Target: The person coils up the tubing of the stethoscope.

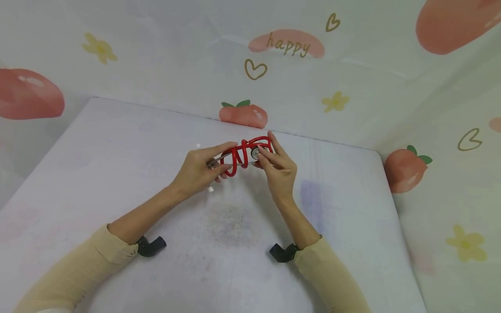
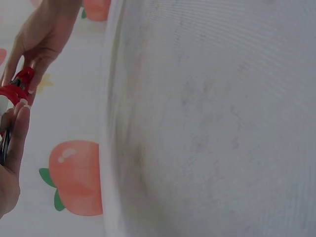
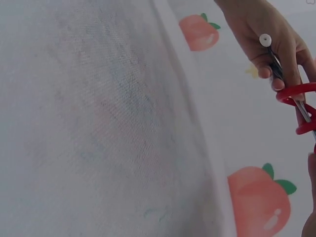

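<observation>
The stethoscope [image 1: 234, 161] was held up between both hands, toward 12 o'clock from the middle of the bench [image 1: 235, 282]. The left hand [image 1: 197, 169], at its 9 o'clock end, pinched the metal arms [image 3: 303, 109] and the nearest loop between thumb and fingers; a white ear tip [image 3: 265, 40] stuck out past that grip. The right hand [image 1: 282, 171], at 3 o'clock, had fingers and thumb closed on the chest piece [image 1: 255, 153].

Several turns of red tube [image 1: 245, 156] already went around the arms, so the winding looked well advanced, perhaps nearly finished. The turns were loose and unevenly spaced, and the chest piece was not yet let go. Whether its end was tucked in could not be told, as fingers covered it. Securing that end, tightening the coil and setting the bundle down seemed left to do.
</observation>
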A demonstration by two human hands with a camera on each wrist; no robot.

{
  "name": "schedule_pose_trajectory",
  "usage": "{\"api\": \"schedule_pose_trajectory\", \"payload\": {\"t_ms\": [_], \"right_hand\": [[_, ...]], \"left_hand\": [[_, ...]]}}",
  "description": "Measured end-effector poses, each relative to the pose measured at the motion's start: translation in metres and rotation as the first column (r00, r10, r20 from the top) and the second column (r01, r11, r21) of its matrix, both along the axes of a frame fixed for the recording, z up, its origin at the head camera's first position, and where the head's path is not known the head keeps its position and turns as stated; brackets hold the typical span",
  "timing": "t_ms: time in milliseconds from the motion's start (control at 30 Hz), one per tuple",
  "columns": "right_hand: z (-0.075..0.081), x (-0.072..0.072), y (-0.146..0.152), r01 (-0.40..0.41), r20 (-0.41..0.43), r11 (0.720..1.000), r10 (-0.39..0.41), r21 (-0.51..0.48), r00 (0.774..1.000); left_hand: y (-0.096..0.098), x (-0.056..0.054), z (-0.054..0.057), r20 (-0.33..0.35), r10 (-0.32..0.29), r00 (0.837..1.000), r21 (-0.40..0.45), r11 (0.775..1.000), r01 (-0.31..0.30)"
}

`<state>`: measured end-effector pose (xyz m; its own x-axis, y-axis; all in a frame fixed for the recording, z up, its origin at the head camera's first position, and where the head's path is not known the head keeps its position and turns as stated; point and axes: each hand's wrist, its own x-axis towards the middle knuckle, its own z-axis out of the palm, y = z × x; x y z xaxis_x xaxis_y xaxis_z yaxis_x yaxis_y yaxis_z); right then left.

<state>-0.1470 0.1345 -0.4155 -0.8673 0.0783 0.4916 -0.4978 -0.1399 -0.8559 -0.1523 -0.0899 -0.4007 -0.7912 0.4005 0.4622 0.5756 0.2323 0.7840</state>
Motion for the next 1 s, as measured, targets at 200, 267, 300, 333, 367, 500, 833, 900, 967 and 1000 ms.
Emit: {"api": "schedule_pose_trajectory", "payload": {"t_ms": [200, 267, 300, 333, 367, 500, 833, 900, 967, 1000], "right_hand": [[-0.002, -0.001, 0.002, -0.015, 0.025, 1.0, 0.015, 0.019, 1.0], [-0.003, -0.002, 0.003, -0.016, 0.044, 0.999, 0.014, 0.035, 0.999], [-0.003, -0.002, 0.003, -0.014, 0.053, 0.999, 0.012, 0.048, 0.999], [-0.003, -0.002, 0.003, -0.013, 0.066, 0.998, 0.009, 0.06, 0.998], [-0.003, -0.002, 0.003, -0.01, 0.077, 0.997, 0.005, 0.072, 0.997], [-0.002, -0.003, 0.003, 0.001, 0.138, 0.995, -0.015, 0.1, 0.99], [0.004, 0.005, -0.009, 0.155, 0.051, 0.978, -0.164, 0.137, 0.985], [0.009, 0.01, -0.012, 0.178, 0.026, 0.976, -0.182, 0.123, 0.983], [0.014, 0.014, -0.015, 0.191, 0.017, 0.975, -0.194, 0.113, 0.981], [0.015, 0.015, -0.016, 0.191, 0.016, 0.976, -0.194, 0.104, 0.981]], "left_hand": [[0.0, 0.0, -0.002, 0.014, 0.001, 1.0, 0.01, 1.0, -0.001], [0.0, 0.0, -0.003, 0.019, -0.004, 1.0, 0.016, 1.0, 0.003], [0.0, 0.0, -0.004, 0.021, -0.006, 1.0, 0.02, 1.0, 0.005], [0.0, 0.0, -0.004, 0.023, -0.007, 1.0, 0.025, 1.0, 0.007], [0.0, 0.0, -0.005, 0.022, -0.009, 1.0, 0.031, 0.999, 0.008], [0.0, 0.0, -0.006, 0.005, -0.011, 1.0, 0.039, 0.999, 0.011], [0.004, 0.0, -0.006, 0.036, -0.026, 0.999, 0.059, 0.998, 0.024], [0.005, 0.0, -0.007, 0.031, -0.026, 0.999, 0.048, 0.999, 0.024], [0.005, 0.0, -0.007, 0.015, -0.018, 1.0, 0.031, 0.999, 0.017], [0.005, 0.0, -0.007, 0.005, -0.012, 1.0, 0.019, 1.0, 0.012]]}}
